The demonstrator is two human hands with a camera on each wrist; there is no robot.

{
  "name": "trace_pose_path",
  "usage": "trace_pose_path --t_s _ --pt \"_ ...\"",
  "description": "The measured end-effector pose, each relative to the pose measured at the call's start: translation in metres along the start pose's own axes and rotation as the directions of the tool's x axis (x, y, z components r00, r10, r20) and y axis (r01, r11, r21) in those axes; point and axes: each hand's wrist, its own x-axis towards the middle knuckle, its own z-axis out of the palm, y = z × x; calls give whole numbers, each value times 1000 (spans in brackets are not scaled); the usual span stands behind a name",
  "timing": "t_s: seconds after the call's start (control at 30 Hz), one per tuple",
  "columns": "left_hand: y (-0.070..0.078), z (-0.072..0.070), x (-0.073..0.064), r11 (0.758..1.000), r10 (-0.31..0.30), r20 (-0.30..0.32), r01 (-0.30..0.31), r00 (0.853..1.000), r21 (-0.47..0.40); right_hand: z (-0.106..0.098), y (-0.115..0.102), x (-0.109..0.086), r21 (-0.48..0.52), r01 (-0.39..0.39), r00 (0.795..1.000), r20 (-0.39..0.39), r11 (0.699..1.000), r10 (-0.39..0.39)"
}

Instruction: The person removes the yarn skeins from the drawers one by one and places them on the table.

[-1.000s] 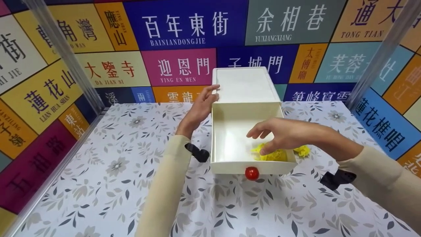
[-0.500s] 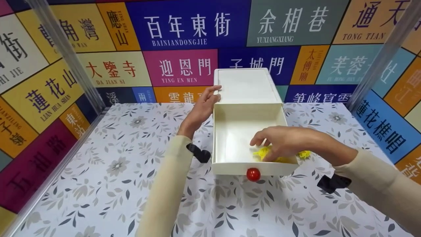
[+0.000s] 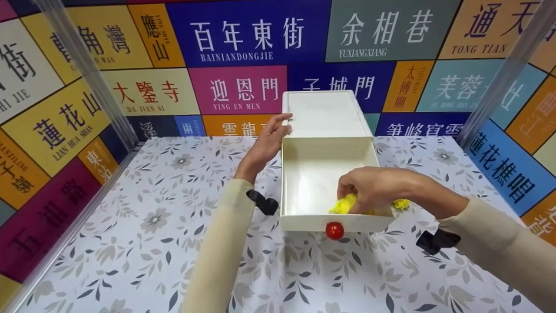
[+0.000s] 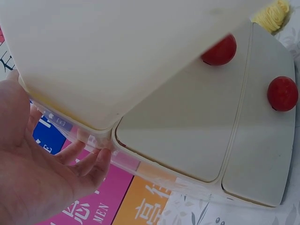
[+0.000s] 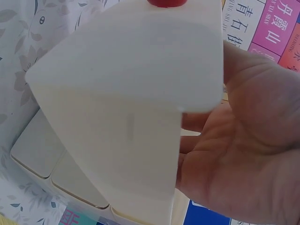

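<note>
A white drawer (image 3: 336, 223) with a red knob (image 3: 334, 231) stands pulled out of a white drawer cabinet (image 3: 323, 114). Inside the drawer, my right hand (image 3: 377, 188) pinches a yellow bundle of yarn (image 3: 344, 204) near the front wall. Part of the bundle is hidden under the fingers. In the right wrist view the drawer's wall covers the fingertips of the right hand (image 5: 248, 136). My left hand (image 3: 266, 141) rests against the cabinet's left side. Its slightly bent fingers touch the clear side panel (image 4: 124, 161) in the left wrist view.
More yellow yarn (image 3: 402, 204) lies on the floral tablecloth (image 3: 191, 243), right of the drawer. Below the pulled-out drawer are two closed drawers with red knobs (image 4: 282, 93). A small red thing (image 3: 329, 308) shows at the bottom edge. Sign-patterned panels (image 3: 243, 34) stand behind.
My right hand has lowered into the drawer, and its fingers have closed on the yellow yarn, bunching it up. The left hand has stayed against the cabinet.
</note>
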Motion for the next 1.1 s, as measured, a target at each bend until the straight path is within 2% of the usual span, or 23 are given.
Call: trace_pose_path --t_s 0.23,0.5,0.67,0.97,1.1 --pt "1 0 -1 1000 2 -13 -2 1000 24 -1 2 2 13 31 999 9 999 -31" --pt "0 0 -2 1000 3 -6 -3 1000 21 -1 4 3 63 38 999 -40 997 -36" --pt "0 1 -1 999 5 -16 -5 1000 32 -4 9 1 111 13 996 -88 994 -3" --pt "0 2 0 1000 10 -14 -10 1000 8 -5 16 -5 182 60 980 -199 982 -23" --pt "0 1 0 1000 12 -13 -12 1000 1 -9 17 -9 228 60 967 -256 972 0"
